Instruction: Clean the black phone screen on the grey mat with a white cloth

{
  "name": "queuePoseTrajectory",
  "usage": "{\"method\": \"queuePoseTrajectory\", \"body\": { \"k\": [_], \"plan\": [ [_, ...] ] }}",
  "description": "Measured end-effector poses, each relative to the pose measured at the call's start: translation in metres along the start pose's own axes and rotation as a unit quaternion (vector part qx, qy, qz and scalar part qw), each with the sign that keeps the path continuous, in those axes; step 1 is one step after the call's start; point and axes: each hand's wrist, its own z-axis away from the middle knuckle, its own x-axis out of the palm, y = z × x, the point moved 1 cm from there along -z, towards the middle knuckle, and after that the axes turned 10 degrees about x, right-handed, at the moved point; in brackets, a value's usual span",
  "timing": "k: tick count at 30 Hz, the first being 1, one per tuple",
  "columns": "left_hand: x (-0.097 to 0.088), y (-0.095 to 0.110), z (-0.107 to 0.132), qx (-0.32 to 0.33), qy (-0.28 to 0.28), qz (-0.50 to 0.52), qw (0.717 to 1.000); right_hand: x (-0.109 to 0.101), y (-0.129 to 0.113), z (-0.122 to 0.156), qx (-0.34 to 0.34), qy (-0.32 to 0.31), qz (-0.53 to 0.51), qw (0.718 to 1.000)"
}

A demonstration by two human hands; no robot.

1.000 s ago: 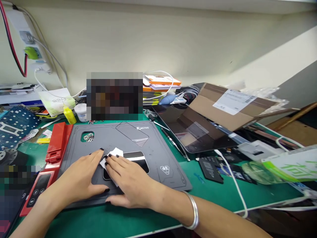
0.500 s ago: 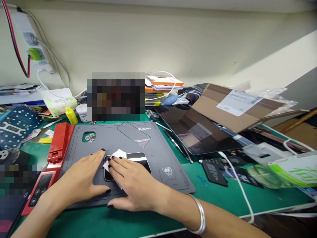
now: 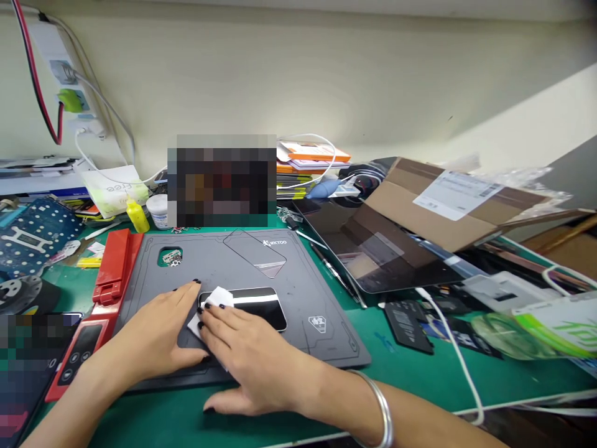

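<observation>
A black phone [image 3: 254, 306] lies face up on a dark grey work mat [image 3: 308, 292]. My right hand [image 3: 242, 354] presses a small white wipe [image 3: 215, 300] flat onto the phone's left end, fingers stretched out over it. My left hand [image 3: 153, 330] lies flat on the mat just left of the phone, its fingertips touching the phone's edge. A clear screen protector [image 3: 254, 252] rests on the mat behind the phone.
A red tool [image 3: 109, 267] lies along the mat's left edge. A tablet [image 3: 373, 249] and a cardboard box [image 3: 443, 199] sit to the right, with a white cable [image 3: 448, 348] and small parts. A yellow bottle [image 3: 137, 216] and a white jar [image 3: 158, 211] stand behind.
My right hand has slid the wipe slightly back toward me along the phone's left end, uncovering more of the screen. My left hand stays in place.
</observation>
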Motion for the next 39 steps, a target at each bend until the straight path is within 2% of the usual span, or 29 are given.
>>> {"method": "queuePoseTrajectory", "body": {
  "k": [3, 7, 9, 11, 16, 24, 28, 31, 35, 37, 39],
  "plan": [
    [0.0, 0.0, 0.0, 0.001, 0.003, 0.002, 1.0, 0.001, 0.0, -0.002, -0.016, -0.002, 0.006, 1.0],
    [-0.002, 0.002, 0.001, -0.006, -0.007, -0.001, 1.0, -0.001, 0.004, -0.001, 0.08, -0.006, 0.052, 0.995],
    [-0.003, 0.003, 0.0, -0.008, -0.007, -0.001, 1.0, -0.002, 0.003, 0.001, 0.107, 0.001, 0.068, 0.992],
    [-0.003, 0.003, 0.0, -0.008, -0.006, 0.0, 1.0, -0.001, 0.002, 0.002, 0.087, 0.015, 0.069, 0.994],
    [0.0, -0.002, -0.001, 0.0, 0.002, 0.001, 1.0, 0.001, 0.002, 0.001, -0.017, 0.035, 0.037, 0.999],
    [0.005, -0.007, -0.002, 0.02, 0.043, 0.001, 0.999, -0.001, 0.006, -0.001, -0.044, 0.012, 0.014, 0.999],
    [0.004, -0.005, -0.001, 0.011, 0.024, -0.004, 1.0, -0.002, 0.002, -0.001, -0.011, 0.007, 0.039, 0.999],
    [0.002, -0.003, -0.001, 0.005, 0.013, -0.006, 1.0, -0.002, -0.003, 0.002, 0.059, 0.003, 0.087, 0.994],
    [-0.002, 0.002, -0.002, 0.0, 0.003, -0.003, 1.0, 0.001, -0.01, 0.013, 0.152, -0.003, 0.165, 0.974],
    [-0.004, 0.003, -0.003, 0.0, -0.003, 0.002, 1.0, 0.002, -0.012, 0.016, 0.145, 0.004, 0.185, 0.972],
    [-0.005, 0.004, -0.002, 0.003, -0.002, 0.007, 1.0, 0.003, -0.012, 0.016, 0.106, 0.018, 0.179, 0.978]
  ]
}}
